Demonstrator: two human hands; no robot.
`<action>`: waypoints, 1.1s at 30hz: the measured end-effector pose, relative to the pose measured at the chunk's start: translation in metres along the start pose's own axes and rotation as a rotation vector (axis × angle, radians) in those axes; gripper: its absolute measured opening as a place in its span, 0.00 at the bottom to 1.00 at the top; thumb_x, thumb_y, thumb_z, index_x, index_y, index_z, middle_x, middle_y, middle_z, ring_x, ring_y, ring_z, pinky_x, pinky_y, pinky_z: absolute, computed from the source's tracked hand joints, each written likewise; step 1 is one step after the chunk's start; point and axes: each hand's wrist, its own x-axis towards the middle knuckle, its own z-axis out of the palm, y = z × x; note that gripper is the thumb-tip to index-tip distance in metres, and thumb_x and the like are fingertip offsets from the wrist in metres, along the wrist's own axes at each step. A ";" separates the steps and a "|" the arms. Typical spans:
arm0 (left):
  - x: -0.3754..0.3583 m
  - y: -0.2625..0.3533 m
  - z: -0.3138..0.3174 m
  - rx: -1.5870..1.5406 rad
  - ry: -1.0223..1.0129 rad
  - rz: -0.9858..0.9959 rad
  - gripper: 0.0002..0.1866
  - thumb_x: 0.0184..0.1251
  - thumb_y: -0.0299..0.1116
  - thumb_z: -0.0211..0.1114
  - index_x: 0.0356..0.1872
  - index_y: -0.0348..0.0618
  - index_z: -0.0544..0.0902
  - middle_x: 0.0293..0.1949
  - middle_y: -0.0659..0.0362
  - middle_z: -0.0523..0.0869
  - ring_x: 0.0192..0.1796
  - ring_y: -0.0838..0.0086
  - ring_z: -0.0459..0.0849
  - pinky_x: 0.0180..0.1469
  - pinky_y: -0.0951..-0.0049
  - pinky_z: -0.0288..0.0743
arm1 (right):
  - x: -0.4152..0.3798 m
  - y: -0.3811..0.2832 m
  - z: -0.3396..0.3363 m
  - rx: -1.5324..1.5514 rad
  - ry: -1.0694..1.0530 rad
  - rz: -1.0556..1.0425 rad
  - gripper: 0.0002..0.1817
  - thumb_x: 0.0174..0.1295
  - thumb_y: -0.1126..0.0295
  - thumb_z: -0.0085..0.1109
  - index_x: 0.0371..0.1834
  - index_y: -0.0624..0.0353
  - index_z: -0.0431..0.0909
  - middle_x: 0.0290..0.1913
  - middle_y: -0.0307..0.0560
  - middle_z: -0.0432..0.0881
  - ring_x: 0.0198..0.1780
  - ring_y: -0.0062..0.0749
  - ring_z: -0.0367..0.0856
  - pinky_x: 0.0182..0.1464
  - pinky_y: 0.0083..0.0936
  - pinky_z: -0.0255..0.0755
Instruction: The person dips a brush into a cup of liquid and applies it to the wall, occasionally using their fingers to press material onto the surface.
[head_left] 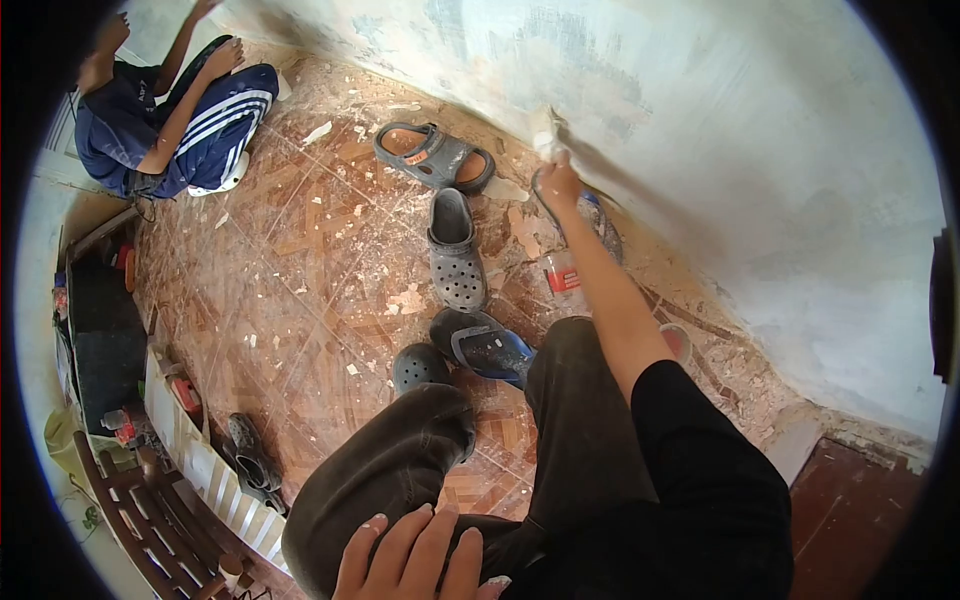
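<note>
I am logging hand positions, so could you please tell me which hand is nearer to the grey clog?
Right. The right hand is at the wall, just right of the grey clog; the left hand rests on the knee, far below it.

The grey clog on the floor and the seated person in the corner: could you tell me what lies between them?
Only debris-strewn tiled floor, as the head view shows.

A scraper (546, 131) is gripped in the right hand (558, 183) and pressed against the pale wall (760, 150) near its foot. The left hand (415, 555) is laid flat on the left knee (400, 440), fingers spread. Grey sandals (436, 156) and a plastic bottle (565, 280) are scattered on the chip-strewn parquet floor (300, 290). Another person (175, 115) is seated at the far corner.
</note>
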 end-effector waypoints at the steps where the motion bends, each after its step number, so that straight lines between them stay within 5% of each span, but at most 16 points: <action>1: 0.000 -0.001 0.000 -0.003 -0.003 -0.001 0.19 0.42 0.33 0.62 0.39 0.41 0.71 0.43 0.55 0.72 0.48 0.65 0.69 0.52 0.64 0.60 | 0.004 0.009 -0.006 0.000 -0.004 0.000 0.13 0.49 0.66 0.47 0.37 0.59 0.65 0.26 0.57 0.76 0.30 0.49 0.75 0.33 0.39 0.68; 6: 0.002 -0.003 -0.003 -0.008 0.000 -0.003 0.19 0.42 0.33 0.62 0.39 0.41 0.71 0.43 0.56 0.72 0.48 0.65 0.69 0.52 0.64 0.60 | 0.017 0.024 -0.040 -0.323 -0.028 -0.163 0.17 0.47 0.69 0.45 0.41 0.64 0.65 0.26 0.58 0.76 0.30 0.51 0.75 0.33 0.41 0.68; 13: -0.001 -0.011 -0.004 -0.019 0.012 -0.037 0.20 0.42 0.34 0.62 0.39 0.41 0.71 0.43 0.56 0.72 0.49 0.66 0.69 0.52 0.64 0.60 | -0.012 0.012 -0.071 -0.290 -0.026 -0.180 0.14 0.47 0.67 0.47 0.35 0.65 0.66 0.25 0.57 0.76 0.30 0.53 0.74 0.32 0.42 0.67; 16: 0.000 -0.015 -0.005 -0.013 -0.008 -0.073 0.19 0.43 0.34 0.62 0.39 0.41 0.71 0.43 0.56 0.72 0.49 0.65 0.69 0.52 0.64 0.60 | -0.014 -0.003 -0.057 -0.076 -0.254 -0.209 0.15 0.46 0.67 0.48 0.34 0.65 0.65 0.25 0.58 0.75 0.30 0.52 0.74 0.34 0.40 0.67; 22: 0.001 -0.023 -0.007 -0.029 -0.014 -0.077 0.18 0.44 0.35 0.61 0.39 0.41 0.72 0.44 0.55 0.72 0.49 0.64 0.69 0.52 0.63 0.60 | 0.041 -0.018 0.028 0.224 -0.179 0.019 0.15 0.43 0.62 0.53 0.28 0.62 0.68 0.28 0.57 0.76 0.33 0.49 0.74 0.36 0.37 0.66; 25: 0.001 -0.022 -0.008 -0.028 -0.014 -0.086 0.18 0.45 0.35 0.60 0.39 0.41 0.72 0.43 0.55 0.72 0.49 0.64 0.68 0.53 0.63 0.59 | 0.045 -0.019 0.022 0.406 -0.157 0.388 0.17 0.44 0.64 0.56 0.35 0.61 0.66 0.31 0.55 0.76 0.36 0.45 0.75 0.39 0.34 0.66; 29: 0.001 -0.019 -0.007 -0.026 -0.022 -0.071 0.18 0.45 0.35 0.60 0.39 0.40 0.72 0.43 0.55 0.72 0.50 0.64 0.68 0.53 0.63 0.59 | 0.006 -0.032 0.002 0.369 0.139 0.382 0.18 0.46 0.65 0.53 0.40 0.58 0.62 0.31 0.55 0.76 0.34 0.47 0.75 0.38 0.33 0.67; 33: 0.002 -0.018 -0.008 -0.045 -0.024 -0.076 0.18 0.46 0.35 0.60 0.39 0.40 0.72 0.43 0.55 0.72 0.50 0.64 0.68 0.53 0.64 0.59 | -0.024 -0.032 0.025 0.409 0.181 0.438 0.17 0.48 0.65 0.52 0.39 0.58 0.62 0.29 0.54 0.75 0.33 0.47 0.75 0.36 0.34 0.66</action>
